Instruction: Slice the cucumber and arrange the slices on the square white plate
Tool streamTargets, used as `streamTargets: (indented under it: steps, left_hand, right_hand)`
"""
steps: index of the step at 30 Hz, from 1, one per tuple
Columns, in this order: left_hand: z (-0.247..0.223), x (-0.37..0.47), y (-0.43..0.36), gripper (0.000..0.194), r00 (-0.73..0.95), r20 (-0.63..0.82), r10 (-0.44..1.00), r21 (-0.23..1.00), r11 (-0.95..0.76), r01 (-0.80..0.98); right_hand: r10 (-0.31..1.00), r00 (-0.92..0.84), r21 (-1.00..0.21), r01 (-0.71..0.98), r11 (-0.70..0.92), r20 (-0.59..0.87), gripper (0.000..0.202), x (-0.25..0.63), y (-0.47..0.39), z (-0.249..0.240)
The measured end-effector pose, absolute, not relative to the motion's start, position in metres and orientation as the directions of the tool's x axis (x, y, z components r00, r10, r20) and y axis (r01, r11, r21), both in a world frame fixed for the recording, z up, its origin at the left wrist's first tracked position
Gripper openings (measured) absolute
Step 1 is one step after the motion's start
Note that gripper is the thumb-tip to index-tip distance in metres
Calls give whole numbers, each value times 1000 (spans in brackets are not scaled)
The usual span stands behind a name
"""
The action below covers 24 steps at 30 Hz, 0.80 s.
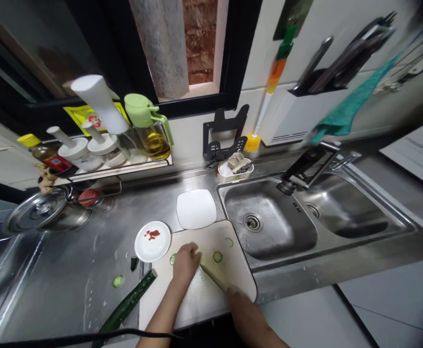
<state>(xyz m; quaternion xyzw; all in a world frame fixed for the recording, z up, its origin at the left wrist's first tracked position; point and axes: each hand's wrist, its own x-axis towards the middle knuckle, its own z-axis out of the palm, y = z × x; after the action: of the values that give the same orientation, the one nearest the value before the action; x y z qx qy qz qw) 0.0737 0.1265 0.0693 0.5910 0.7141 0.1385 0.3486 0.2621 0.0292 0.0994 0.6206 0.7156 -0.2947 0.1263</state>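
Note:
My right hand [240, 309] is closed around the handle of a knife [214, 278], whose blade points up and left across the white cutting board [160, 299]. At the blade's tip my left hand [186, 263] is curled, fingers together; whatever lies under them is hidden. On the board are a cucumber slice [217, 256], a paler one [229, 242] farther right, and another [172, 259] partly behind my left hand. A long piece of cucumber [129, 300] lies over the board's left edge. Beside it on the counter are one more slice [118, 281] and a dark green end piece [134, 263].
A round white plate [142, 246] with chopped red bits and a square white plate [196, 209] adjoin the board's far side. The double sink [269, 227] is at the right. Seasoning jars and an oil jug [153, 140] stand on a shelf; a lidded pot [44, 212] is left.

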Motion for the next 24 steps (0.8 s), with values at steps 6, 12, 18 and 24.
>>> streamTargets:
  steps: [6,12,18,24]
  left_hand:
    - [65,130,142,14,52,-500,864,443,204,873]
    - [61,139,140,13,32,-498,867,423,210,881]
    - [60,139,139,11,56,-500,864,472,218,854]
    - [59,132,139,17,41,-502,864,533,272,801]
  right_hand:
    - [796,-113,-88,993,75,-595,45,252,30,107]
    - [817,-127,-116,990,75,-563,42,255,26,99]
    - [790,-143,-147,987,67,-597,48,255,28,100]
    - [824,-144,-112,989,99,-547,45,256,28,102]
